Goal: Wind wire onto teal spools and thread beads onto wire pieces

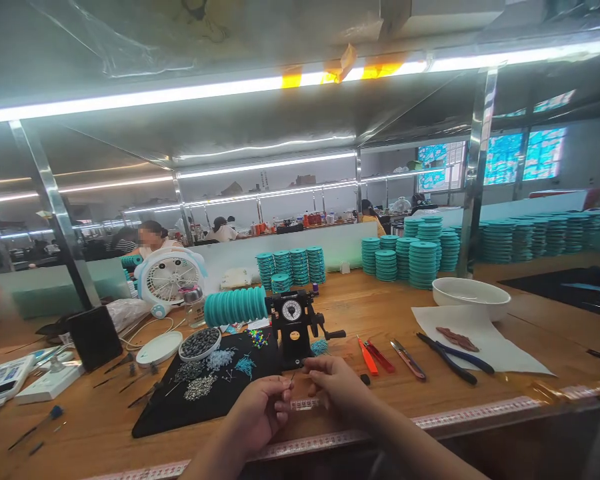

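My left hand (260, 412) is closed in a pinch on a small thin dark piece (293, 379), too small to name. Close by on the right is my right hand (337, 385), its thumb and fingertips drawn together; what they hold, if anything, I cannot make out. Just beyond both hands stands a black hand-cranked winder (294, 333) with a round dial. A row of teal spools (235, 305) sits on its shaft. To the left, a black mat (155, 410) carries clear beads (220, 359), silvery pieces (200, 387) and short teal pieces (245, 365).
Red-handled tweezers (367, 357), a cutter (408, 360) and pliers (455, 357) lie to the right, near a white bowl (470, 293). Teal spool stacks (423, 263) stand at the back. Left are a fan (173, 280) and a dish of dark beads (200, 343). Measuring tape (325, 442) lines the front edge.
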Demonstrator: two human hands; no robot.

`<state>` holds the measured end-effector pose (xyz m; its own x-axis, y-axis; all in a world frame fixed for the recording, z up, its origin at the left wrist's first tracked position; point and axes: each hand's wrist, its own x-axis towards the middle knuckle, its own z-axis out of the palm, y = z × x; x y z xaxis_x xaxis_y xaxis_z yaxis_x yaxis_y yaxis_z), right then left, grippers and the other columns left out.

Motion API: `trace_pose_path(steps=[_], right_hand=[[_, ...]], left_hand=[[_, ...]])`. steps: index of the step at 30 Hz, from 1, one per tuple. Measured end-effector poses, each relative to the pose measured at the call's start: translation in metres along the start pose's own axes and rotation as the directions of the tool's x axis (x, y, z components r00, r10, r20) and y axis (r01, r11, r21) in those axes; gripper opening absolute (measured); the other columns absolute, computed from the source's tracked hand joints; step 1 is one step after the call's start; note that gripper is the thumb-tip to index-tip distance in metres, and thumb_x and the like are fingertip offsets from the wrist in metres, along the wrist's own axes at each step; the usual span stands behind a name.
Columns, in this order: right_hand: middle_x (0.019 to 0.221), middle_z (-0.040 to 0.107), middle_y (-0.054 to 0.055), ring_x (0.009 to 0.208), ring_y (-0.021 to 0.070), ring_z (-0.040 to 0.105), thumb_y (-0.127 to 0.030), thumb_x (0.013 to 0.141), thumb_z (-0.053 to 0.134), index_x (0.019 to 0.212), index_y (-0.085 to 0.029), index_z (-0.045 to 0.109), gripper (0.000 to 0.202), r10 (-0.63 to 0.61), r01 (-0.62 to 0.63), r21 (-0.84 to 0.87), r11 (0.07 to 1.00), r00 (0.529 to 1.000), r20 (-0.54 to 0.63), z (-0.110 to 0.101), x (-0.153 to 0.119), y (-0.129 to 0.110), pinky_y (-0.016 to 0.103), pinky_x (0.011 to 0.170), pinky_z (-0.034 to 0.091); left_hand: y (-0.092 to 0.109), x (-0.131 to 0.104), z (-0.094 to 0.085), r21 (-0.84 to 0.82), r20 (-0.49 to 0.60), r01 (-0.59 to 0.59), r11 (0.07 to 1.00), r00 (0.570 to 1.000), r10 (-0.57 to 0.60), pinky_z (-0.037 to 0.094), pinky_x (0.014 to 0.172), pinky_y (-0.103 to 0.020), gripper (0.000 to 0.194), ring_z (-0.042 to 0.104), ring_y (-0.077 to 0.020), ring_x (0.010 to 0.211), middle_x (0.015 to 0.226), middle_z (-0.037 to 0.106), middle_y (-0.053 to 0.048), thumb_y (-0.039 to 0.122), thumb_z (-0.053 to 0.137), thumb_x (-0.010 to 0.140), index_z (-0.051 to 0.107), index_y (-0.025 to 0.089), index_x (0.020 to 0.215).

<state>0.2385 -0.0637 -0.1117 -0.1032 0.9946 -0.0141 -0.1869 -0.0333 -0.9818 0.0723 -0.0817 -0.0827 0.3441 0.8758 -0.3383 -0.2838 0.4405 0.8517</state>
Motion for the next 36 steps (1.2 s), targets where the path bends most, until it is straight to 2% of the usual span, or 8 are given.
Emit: trace_pose_path(steps=[3, 7, 10, 17, 23, 29, 32, 36], right_hand=[[0.088, 0.065, 0.008, 0.051, 0.0118, 0.055, -0.030, 0.061, 0.071, 0.084, -0.015, 0.065, 0.029, 0.070, -0.072, 0.161, 0.984, 0.997, 0.013, 0.005, 0.003, 0.000, 0.018, 0.033, 0.026], [0.080, 0.063, 0.005, 0.049, 0.0070, 0.049, -0.030, 0.064, 0.071, 0.083, -0.013, 0.066, 0.027, 0.132, -0.132, 0.324, 0.937, 0.991, 0.021, 0.014, 0.004, -0.003, 0.015, 0.034, 0.023], [0.078, 0.063, 0.005, 0.048, 0.0067, 0.048, -0.027, 0.065, 0.072, 0.082, -0.012, 0.066, 0.023, 0.148, -0.151, 0.395, 0.906, 0.988, 0.038, 0.020, 0.004, -0.005, 0.015, 0.033, 0.021], [0.067, 0.057, -0.001, 0.044, 0.0046, 0.043, -0.022, 0.064, 0.076, 0.082, -0.014, 0.063, 0.023, 0.163, -0.134, 0.471, 0.872, 0.986, -0.022, 0.027, 0.007, -0.008, 0.014, 0.033, 0.018], [0.052, 0.045, -0.006, 0.039, 0.0029, 0.034, -0.024, 0.060, 0.079, 0.059, -0.014, 0.053, 0.028, 0.142, -0.121, 0.481, 0.869, 0.990, -0.007, 0.030, 0.013, -0.005, 0.014, 0.033, 0.015], [0.056, 0.049, -0.003, 0.039, 0.0025, 0.034, -0.036, 0.061, 0.079, 0.066, -0.011, 0.060, 0.032, 0.153, -0.153, 0.438, 0.886, 0.988, 0.037, 0.029, 0.012, -0.004, 0.015, 0.033, 0.013], [0.050, 0.042, -0.007, 0.038, 0.0021, 0.030, -0.029, 0.056, 0.080, 0.058, -0.014, 0.051, 0.032, 0.130, -0.135, 0.437, 0.889, 0.991, 0.041, 0.029, 0.010, -0.006, 0.015, 0.033, 0.011], [0.048, 0.038, -0.009, 0.039, 0.0026, 0.028, -0.024, 0.056, 0.076, 0.055, -0.017, 0.044, 0.033, 0.118, -0.115, 0.430, 0.896, 0.993, 0.021, 0.029, 0.009, -0.005, 0.015, 0.033, 0.010]], left_hand=[[-0.005, 0.003, 0.001, 0.021, -0.050, -0.105, 0.994, 0.993, 0.106, 0.022, 0.041, -0.015, 0.020, 0.032, -0.0034, 0.042, 0.050, 0.047, 0.003, 0.015, 0.072, 0.057, 0.053, 0.012, 0.059], [-0.013, 0.006, 0.002, 0.070, -0.126, -0.281, 0.957, 0.949, 0.287, 0.023, 0.042, -0.015, 0.027, 0.034, -0.0038, 0.043, 0.049, 0.049, 0.004, 0.026, 0.079, 0.055, 0.055, 0.012, 0.058], [-0.015, 0.005, 0.001, 0.083, -0.149, -0.331, 0.940, 0.928, 0.340, 0.024, 0.043, -0.015, 0.030, 0.035, -0.0038, 0.045, 0.051, 0.051, 0.003, 0.031, 0.081, 0.053, 0.060, 0.011, 0.062], [-0.015, 0.006, 0.000, 0.048, -0.183, -0.359, 0.932, 0.914, 0.362, 0.024, 0.043, -0.017, 0.035, 0.034, -0.0042, 0.045, 0.050, 0.050, 0.003, 0.033, 0.083, 0.046, 0.061, 0.011, 0.062], [-0.017, 0.005, 0.002, 0.021, -0.195, -0.339, 0.941, 0.921, 0.336, 0.023, 0.042, -0.018, 0.034, 0.032, -0.0036, 0.042, 0.050, 0.048, 0.004, 0.031, 0.082, 0.046, 0.058, 0.012, 0.058], [-0.020, 0.009, 0.000, 0.026, -0.179, -0.297, 0.955, 0.938, 0.297, 0.020, 0.040, -0.018, 0.033, 0.034, -0.0041, 0.040, 0.047, 0.048, 0.003, 0.029, 0.083, 0.046, 0.057, 0.012, 0.057], [-0.022, 0.010, 0.000, 0.027, -0.189, -0.283, 0.959, 0.940, 0.283, 0.018, 0.039, -0.018, 0.029, 0.033, -0.0037, 0.038, 0.045, 0.048, 0.003, 0.025, 0.081, 0.048, 0.057, 0.011, 0.057], [-0.020, 0.008, 0.003, -0.006, -0.224, -0.258, 0.966, 0.942, 0.250, 0.023, 0.039, -0.016, 0.017, 0.035, -0.0038, 0.039, 0.046, 0.047, 0.003, 0.014, 0.072, 0.060, 0.056, 0.011, 0.057]])
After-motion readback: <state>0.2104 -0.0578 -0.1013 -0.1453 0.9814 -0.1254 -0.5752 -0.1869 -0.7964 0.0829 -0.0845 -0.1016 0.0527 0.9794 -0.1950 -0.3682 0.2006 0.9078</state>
